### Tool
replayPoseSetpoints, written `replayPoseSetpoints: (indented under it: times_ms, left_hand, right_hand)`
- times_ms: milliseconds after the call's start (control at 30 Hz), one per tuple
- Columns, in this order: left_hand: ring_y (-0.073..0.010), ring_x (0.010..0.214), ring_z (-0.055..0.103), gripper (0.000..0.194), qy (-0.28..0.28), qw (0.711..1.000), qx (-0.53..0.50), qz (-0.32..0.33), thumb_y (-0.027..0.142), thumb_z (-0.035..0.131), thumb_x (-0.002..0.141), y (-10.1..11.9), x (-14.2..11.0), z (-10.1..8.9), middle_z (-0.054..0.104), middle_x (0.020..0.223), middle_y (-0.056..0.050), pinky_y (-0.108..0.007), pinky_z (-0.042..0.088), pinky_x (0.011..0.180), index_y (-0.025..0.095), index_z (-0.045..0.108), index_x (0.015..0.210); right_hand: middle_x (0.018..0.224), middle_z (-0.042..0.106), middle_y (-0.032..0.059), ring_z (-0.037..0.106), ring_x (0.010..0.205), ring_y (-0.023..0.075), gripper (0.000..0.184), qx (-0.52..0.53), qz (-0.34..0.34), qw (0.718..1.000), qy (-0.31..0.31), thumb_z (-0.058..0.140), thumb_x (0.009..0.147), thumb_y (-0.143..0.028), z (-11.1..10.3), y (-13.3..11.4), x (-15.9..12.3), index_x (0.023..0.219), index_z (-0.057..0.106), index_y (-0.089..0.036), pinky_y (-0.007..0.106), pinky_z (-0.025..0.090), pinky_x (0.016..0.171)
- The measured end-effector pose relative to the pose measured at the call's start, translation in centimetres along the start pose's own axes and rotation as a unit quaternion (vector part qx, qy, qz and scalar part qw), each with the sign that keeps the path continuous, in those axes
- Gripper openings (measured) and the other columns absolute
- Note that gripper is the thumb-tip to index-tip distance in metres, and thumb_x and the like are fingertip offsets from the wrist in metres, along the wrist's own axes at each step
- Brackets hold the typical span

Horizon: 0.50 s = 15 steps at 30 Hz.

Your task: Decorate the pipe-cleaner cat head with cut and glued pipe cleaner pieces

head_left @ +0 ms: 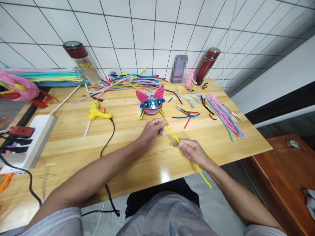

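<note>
My left hand [153, 128] pinches the upper end of a yellow pipe cleaner [172, 133] just above the wooden table [73, 144]. My right hand [193, 151] is closed round the same pipe cleaner lower down, and its tail [204, 177] hangs past the table's front edge. Just beyond my left hand sits a pipe-cleaner creature [152, 103] with pink ears, blue ringed eyes, a red mouth and yellow legs.
A yellow glue gun [98, 113] with a black cord lies at the left. A white power strip [31, 141] is at the far left. Small scissors [182, 110] and cut pieces lie right of the creature. Pink and blue pipe cleaners [223, 116] lie at the right, more at the back, beside two bottles [85, 62] [206, 65].
</note>
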<state>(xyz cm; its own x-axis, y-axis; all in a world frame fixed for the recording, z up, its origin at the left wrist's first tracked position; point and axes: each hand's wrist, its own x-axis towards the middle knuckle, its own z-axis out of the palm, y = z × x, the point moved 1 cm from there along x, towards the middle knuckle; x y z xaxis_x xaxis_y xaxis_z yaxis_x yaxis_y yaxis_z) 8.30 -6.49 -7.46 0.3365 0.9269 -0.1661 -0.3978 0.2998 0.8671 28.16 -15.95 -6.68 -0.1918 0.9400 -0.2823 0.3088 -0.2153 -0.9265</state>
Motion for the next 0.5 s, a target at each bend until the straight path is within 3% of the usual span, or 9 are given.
replayPoseSetpoints:
  times_ms: [167, 300, 500]
  left_hand:
    - [-0.0161, 0.069, 0.074, 0.038, -0.013, 0.998, -0.035, -0.057, 0.047, 0.088, 0.077, -0.04, -0.39, 0.26, 0.076, 0.087, -0.007, -0.027, 0.06, 0.062, 0.015, 0.067, 0.083]
    - [-0.018, 0.065, 0.076, 0.032, 0.003, 0.996, -0.038, -0.084, 0.042, 0.081, 0.086, -0.04, -0.66, 0.61, 0.079, 0.086, -0.009, -0.029, 0.062, 0.06, 0.015, 0.064, 0.085]
    - [-0.0188, 0.067, 0.078, 0.032, 0.012, 0.998, -0.03, -0.062, 0.041, 0.081, 0.085, -0.05, -0.85, 0.82, 0.08, 0.08, -0.01, -0.026, 0.062, 0.062, 0.014, 0.065, 0.083]
  right_hand:
    - [0.047, 0.04, -0.0081, 0.035, 0.042, 0.009, 0.064, 0.004, 0.012, 1.0, 0.001, 0.061, 0.09, -0.07, 0.22, -0.17, -0.31, 0.107, 0.08, -0.011, 0.024, 0.028, 0.045]
    - [0.047, 0.04, -0.0081, 0.036, 0.042, 0.0095, 0.064, -0.011, 0.006, 1.0, 0.021, 0.059, 0.092, -0.07, 0.2, -0.38, -0.67, 0.109, 0.079, -0.011, 0.024, 0.029, 0.045]
    - [0.047, 0.041, -0.008, 0.038, 0.043, 0.0097, 0.063, -0.024, 0.004, 1.0, 0.012, 0.057, 0.093, -0.069, 0.16, -0.16, -1.01, 0.107, 0.08, -0.012, 0.024, 0.031, 0.047]
